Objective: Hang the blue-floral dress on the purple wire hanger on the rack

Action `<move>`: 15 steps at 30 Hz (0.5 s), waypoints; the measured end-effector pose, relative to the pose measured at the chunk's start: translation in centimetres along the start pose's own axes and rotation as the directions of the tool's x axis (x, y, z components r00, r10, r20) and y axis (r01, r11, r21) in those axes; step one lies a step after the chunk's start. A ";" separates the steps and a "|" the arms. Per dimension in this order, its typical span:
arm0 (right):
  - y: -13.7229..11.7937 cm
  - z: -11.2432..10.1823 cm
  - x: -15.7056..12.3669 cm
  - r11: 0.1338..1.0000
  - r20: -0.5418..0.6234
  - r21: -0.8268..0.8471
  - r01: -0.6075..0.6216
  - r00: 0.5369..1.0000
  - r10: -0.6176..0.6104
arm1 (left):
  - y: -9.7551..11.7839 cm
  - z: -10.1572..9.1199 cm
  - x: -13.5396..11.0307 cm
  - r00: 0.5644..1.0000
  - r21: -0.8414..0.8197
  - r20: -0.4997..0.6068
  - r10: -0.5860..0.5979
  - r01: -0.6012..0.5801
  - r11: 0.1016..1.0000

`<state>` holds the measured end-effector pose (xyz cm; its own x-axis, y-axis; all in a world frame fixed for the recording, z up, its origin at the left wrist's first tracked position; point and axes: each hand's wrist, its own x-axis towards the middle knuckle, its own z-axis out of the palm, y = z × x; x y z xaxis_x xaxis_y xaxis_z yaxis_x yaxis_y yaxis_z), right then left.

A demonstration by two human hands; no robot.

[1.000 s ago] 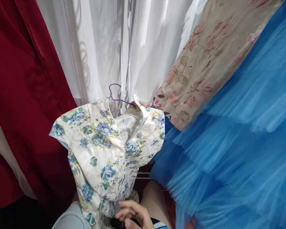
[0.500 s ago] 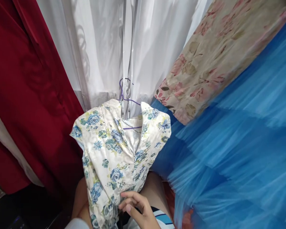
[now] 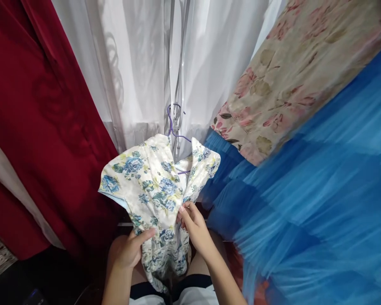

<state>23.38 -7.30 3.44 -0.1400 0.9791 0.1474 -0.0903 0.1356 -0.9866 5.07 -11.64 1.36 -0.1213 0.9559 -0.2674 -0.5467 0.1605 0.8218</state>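
Observation:
A white dress or blouse with blue flowers [image 3: 160, 182] hangs on a purple wire hanger [image 3: 178, 134] in front of me, its lower part bunched over my lap. My left hand [image 3: 131, 250] grips its side below the sleeve, thumb on the front and fingers hidden behind the cloth. At the bottom of the V-neck, my right hand [image 3: 192, 220] pinches the front edge between thumb and fingers. The hanger's bar shows inside the neckline.
White curtains [image 3: 139, 63] hang behind, with pale straps [image 3: 177, 55] down the middle. Dark red cloth [image 3: 51, 127] is at the left. A beige floral garment [image 3: 273, 93] and layered blue tulle [image 3: 320, 190] fill the right. A black surface [image 3: 34, 275] lies at lower left.
My right hand has moved up from the garment's lower front to the neckline and closed on it. My left hand has come into view at the side. The garment has turned slightly.

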 end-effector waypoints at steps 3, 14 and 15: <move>-0.2 0.6 0.6 0.999 0.008 0.035 0.031 0.999 -0.031 | -0.9 0.4 0.7 0.997 0.017 0.073 0.010 -0.011 1.000; -0.1 0.9 -2.5 0.999 -0.036 0.028 -0.027 0.999 0.028 | -3.1 1.7 1.8 0.395 0.667 -0.088 0.915 -0.658 0.349; -0.3 1.2 -2.6 0.999 -0.014 0.033 -0.025 1.000 0.026 | -3.2 2.2 1.2 0.381 0.677 0.018 0.924 -0.686 0.269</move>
<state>22.58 -10.11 3.45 -0.1288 0.9843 0.1209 -0.1193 0.1056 -0.9872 8.52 -10.41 -0.47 -0.5363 0.5169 0.6673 0.4968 -0.4458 0.7446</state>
